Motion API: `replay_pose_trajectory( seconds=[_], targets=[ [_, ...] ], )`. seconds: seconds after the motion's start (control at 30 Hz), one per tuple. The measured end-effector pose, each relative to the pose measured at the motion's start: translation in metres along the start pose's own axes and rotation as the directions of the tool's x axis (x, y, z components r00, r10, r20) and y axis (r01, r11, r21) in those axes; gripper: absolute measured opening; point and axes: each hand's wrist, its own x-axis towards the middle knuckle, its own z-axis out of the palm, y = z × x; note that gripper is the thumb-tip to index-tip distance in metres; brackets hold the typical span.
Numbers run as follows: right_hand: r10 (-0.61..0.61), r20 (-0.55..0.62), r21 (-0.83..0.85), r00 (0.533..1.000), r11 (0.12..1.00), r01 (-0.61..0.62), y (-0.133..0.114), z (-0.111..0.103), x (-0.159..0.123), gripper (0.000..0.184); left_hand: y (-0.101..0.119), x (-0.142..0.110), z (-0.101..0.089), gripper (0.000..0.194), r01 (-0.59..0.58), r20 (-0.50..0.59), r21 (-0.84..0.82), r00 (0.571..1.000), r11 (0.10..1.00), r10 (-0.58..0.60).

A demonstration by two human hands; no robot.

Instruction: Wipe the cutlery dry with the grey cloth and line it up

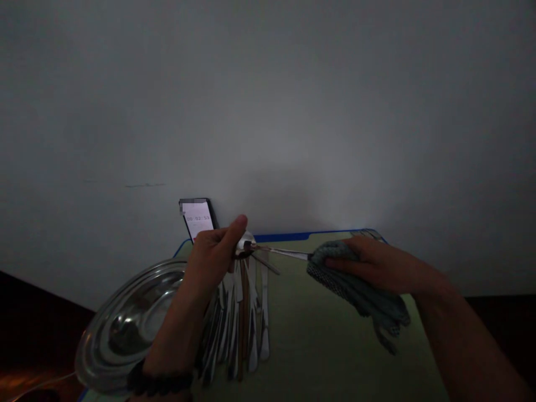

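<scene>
Pale wall (pixel 293 100) behind a light green table (pixel 318 346): spoon (pixel 288 253) held between two hands, cloth (pixel 355 287) at the handle end

Lighting is dim. The table stands with its back edge, trimmed in blue, against the wall; dark floor (pixel 33 318) shows at both sides. The spoon is raised above the table near the middle of the back edge, roughly level, its bowl end to the left. The left hand (pixel 211 251) is closed on that bowl end, thumb extended upward; a dark bracelet (pixel 159 382) sits at the wrist. The right hand (pixel 377 262) is closed on the grey-green cloth, which is folded around the far end of the handle; its loose part hangs toward the right edge. Whether the fingers press firmly cannot be determined.

A phone (pixel 197 218) leans upright by the back left corner, its screen reading 00:02:53. A shiny metal basin (pixel 90 340) hides much of the left edge. Between basin and bare tabletop lies a pile of cutlery (pixel 222 335), most handles toward the front edge, with a brown stick (pixel 243 312) among the pieces; individual types are partly hidden by the left forearm and too dim to list
</scene>
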Motion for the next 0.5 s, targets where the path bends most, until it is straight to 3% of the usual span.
replay_pose_trajectory(
  seconds=[0.1, 0.23, 0.37, 0.5],
  targets=[
    [-0.023, 0.028, 0.008, 0.999, 1.000, 0.023, -0.008, 0.009, 0.006, 0.031, 0.000, -0.002, 0.017, 0.045, -0.104, 0.134, 0.027, 0.986, 0.994, 0.100],
    [-0.099, 0.079, 0.088, 0.992, 0.992, 0.092, -0.020, 0.026, 0.014, 0.028, 0.003, -0.012, 0.047, 0.036, -0.324, 0.275, 0.081, 0.916, 0.943, 0.291],
    [-0.076, 0.024, 0.101, 0.997, 0.992, 0.073, -0.021, 0.030, 0.016, 0.035, 0.006, -0.022, 0.058, 0.041, -0.394, 0.292, 0.281, 0.904, 0.875, 0.313],
    [-0.042, 0.061, 0.169, 0.997, 0.985, 0.032, -0.018, 0.030, 0.016, 0.037, 0.008, -0.024, 0.055, 0.048, -0.408, 0.347, 0.292, 0.888, 0.865, 0.302]
  ],
)
